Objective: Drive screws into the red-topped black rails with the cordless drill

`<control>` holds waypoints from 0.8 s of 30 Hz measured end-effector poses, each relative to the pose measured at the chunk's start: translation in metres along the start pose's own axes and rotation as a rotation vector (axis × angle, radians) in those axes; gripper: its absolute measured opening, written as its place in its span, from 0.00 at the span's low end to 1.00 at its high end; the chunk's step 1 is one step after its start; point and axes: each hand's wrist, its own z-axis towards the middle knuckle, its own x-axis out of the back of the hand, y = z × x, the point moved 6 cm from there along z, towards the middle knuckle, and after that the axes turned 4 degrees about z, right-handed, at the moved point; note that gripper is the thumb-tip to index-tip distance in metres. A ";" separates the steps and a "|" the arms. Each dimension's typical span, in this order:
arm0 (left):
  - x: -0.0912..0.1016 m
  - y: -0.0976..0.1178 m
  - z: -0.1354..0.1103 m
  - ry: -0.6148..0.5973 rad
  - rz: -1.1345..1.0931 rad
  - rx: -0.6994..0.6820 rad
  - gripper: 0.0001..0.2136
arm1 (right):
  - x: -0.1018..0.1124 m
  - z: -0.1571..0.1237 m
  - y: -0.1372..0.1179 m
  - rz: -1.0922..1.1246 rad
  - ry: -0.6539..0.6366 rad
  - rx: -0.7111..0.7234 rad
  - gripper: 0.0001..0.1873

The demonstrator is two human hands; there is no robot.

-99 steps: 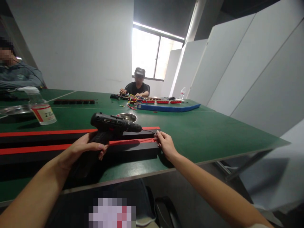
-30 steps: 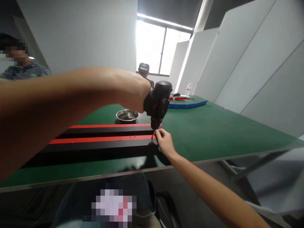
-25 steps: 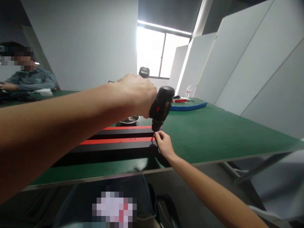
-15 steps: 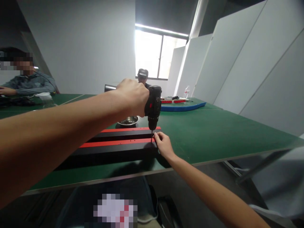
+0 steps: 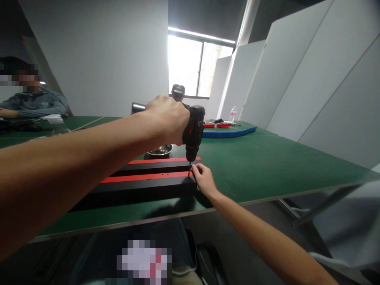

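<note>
My left hand (image 5: 168, 118) is wrapped round the handle of a black cordless drill (image 5: 194, 126), which points downward. Its thin bit (image 5: 189, 171) reaches the right end of the nearer black bar with a red strip (image 5: 142, 183). Beside the bit tip, the thumb and fingers of my right hand (image 5: 203, 178) are pinched together at the bar's end. Anything between those fingertips is too small to make out. Just behind lies a second black bar with a red strip (image 5: 163, 161). My left forearm hides the left part of both bars.
A metal bowl (image 5: 152, 153) of small dark parts stands behind the bars on the green table (image 5: 267, 162). Farther back are a blue curved strip (image 5: 228, 134), red pieces (image 5: 223, 125) and a clear bottle (image 5: 233, 113). One person (image 5: 38, 99) sits at left, another (image 5: 178, 92) beyond the drill.
The drill's upper end has tilted slightly to the right with my left hand, while its bit stays at the same place on the bar. My right hand keeps its pinch there.
</note>
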 end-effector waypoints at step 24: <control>0.000 0.000 -0.002 -0.026 -0.028 0.015 0.23 | 0.000 0.000 -0.001 -0.001 0.001 0.001 0.20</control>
